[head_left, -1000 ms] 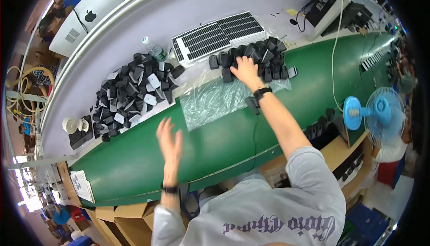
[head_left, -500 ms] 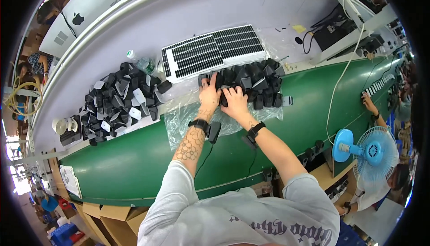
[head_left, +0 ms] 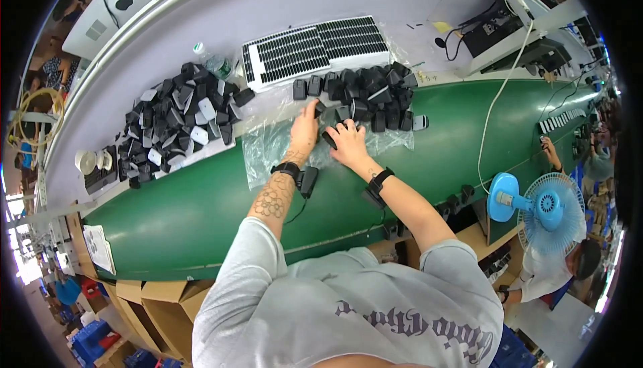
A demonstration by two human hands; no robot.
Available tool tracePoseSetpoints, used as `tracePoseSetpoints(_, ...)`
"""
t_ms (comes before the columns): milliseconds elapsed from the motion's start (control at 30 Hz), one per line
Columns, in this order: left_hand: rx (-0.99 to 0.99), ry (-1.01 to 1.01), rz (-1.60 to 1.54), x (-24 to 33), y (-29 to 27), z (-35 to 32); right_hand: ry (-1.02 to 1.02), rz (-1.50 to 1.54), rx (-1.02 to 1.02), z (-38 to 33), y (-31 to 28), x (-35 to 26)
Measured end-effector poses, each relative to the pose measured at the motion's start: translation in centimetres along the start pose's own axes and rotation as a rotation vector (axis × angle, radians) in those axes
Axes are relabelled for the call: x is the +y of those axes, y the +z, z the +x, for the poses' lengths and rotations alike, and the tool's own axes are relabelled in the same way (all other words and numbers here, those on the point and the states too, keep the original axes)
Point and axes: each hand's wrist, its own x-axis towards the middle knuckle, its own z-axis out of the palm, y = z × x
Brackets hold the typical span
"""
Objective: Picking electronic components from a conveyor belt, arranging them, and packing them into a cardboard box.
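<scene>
My left hand (head_left: pixel 305 132) has come back from the row of black housings, with its thumb and forefinger closed on a small black plastic housing (head_left: pixel 320 106). To its right, my right hand (head_left: pixel 349 145) curls its fingers round another black housing, held low over the clear plastic sheet (head_left: pixel 264 150). Just beyond the left hand, two black housings (head_left: pixel 307 89) stand side by side. A dense cluster of such housings (head_left: pixel 375 93) sits beyond the right hand. Each wrist wears a black strap with a small box.
A loose heap of black and grey housings (head_left: pixel 177 117) lies at left, beside a clear bottle (head_left: pixel 218 65). White trays with dark slots (head_left: pixel 315 50) lie behind. A green work surface (head_left: pixel 181 217) runs across. A blue fan (head_left: pixel 546 207) and another person's hand (head_left: pixel 550 152) are at right.
My left hand has drawn back from the housings at the row's left end, leaving two standing there in plain view. My right hand stays close by with its housing. The whole view has shifted slightly.
</scene>
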Motion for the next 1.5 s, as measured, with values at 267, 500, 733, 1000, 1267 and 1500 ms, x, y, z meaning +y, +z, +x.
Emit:
tracePoseSetpoints(267, -0.091, -0.011, -0.232, -4.3, -3.7, -21.2, 0.382, 0.050, -0.278, -3.7, -1.0, -4.9)
tracePoseSetpoints(500, 0.079, -0.082, -0.261, -5.0, -3.1, -24.8, 0.541, 0.372, -0.332, -8.3, -1.0, -6.4)
tracePoseSetpoints(733, -0.237, -0.345, -0.768, -12.9, -5.7, -28.4, 0.607, 0.255, -0.116, -14.6, -0.5, -4.1)
tracePoseSetpoints(1000, -0.312, 0.089, 0.018, -9.9, -7.0, -28.5, 0.618, 0.113, -0.174, -13.9, 0.2, -4.6)
tracePoseSetpoints(1267, -0.213, 0.407, 0.385, -8.2, -4.9, -29.2, 0.300, 0.360, 0.020, -21.3, -0.5, -2.8)
tracePoseSetpoints(1500, -0.118, 0.355, 0.290, -9.2, -5.3, -26.2, 0.390, 0.446, 0.060, -20.2, -0.4, -1.3)
